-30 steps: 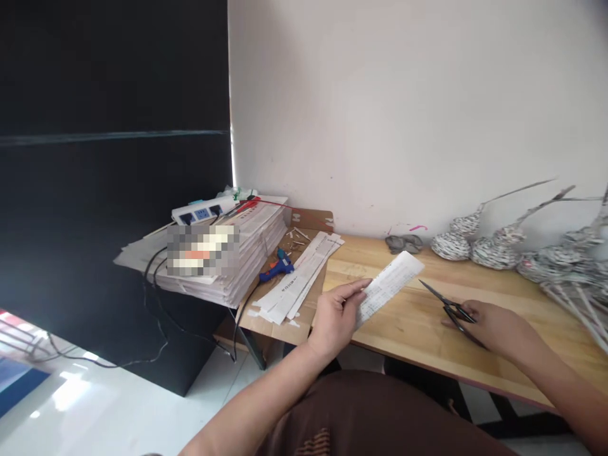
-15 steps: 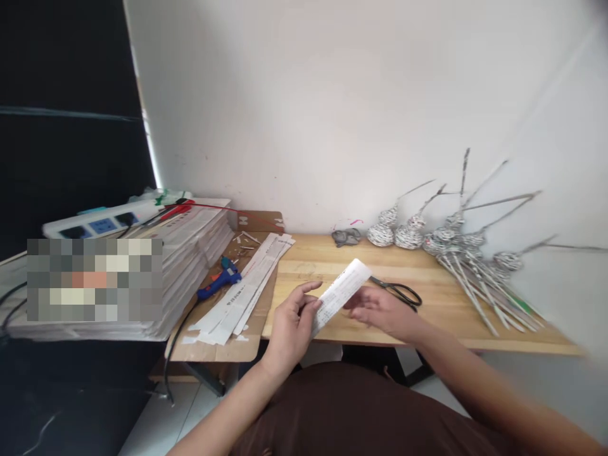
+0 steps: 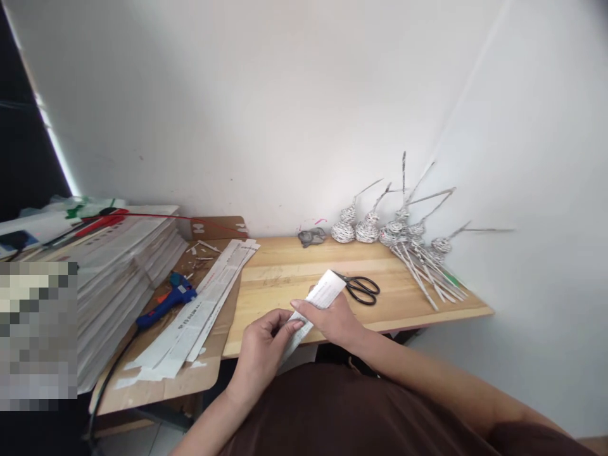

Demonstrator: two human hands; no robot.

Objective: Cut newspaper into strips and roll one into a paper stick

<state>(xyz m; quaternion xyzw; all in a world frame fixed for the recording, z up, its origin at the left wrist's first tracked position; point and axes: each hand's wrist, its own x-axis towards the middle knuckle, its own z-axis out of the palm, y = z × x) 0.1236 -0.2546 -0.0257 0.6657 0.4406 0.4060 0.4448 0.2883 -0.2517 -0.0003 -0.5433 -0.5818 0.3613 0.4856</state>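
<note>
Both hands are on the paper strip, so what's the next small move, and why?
Probably start rolling the paper strip from its near end: the left hand and right hand both pinch it, the scissors lie untouched on the table, and rolled paper sticks lie farther right.

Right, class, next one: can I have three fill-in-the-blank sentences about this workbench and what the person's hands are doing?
1. The left hand and the right hand both grip one printed ____ strip.
2. The scissors lying on the wooden table have ____ handles.
3. The glue gun on the cardboard is ____ in colour.

Missing words: paper; black; blue.
</note>
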